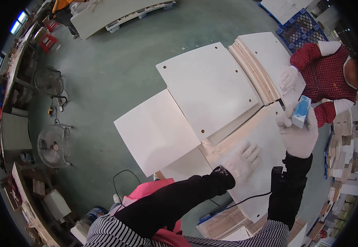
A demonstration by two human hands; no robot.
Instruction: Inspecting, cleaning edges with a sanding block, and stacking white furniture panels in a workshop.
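My right hand (300, 133), in a white glove, grips a blue and white block (301, 111), perhaps a sanding block, above the right edge of a white panel (265, 164). My left hand (242, 161), gloved in white too, rests on that panel with its fingers stretched out. Beyond my left hand lies a stack of white panels (208, 86) with drilled holes near the corners. A plain white board (158, 131) sits at the left of the stack.
A co-worker in a red checked top (327, 74) stands at the right, a gloved hand on another panel stack (261, 45). Two floor fans (54, 146) stand left. A blue pallet (302, 33) is at the far right. A black cable (249, 198) runs below the panel.
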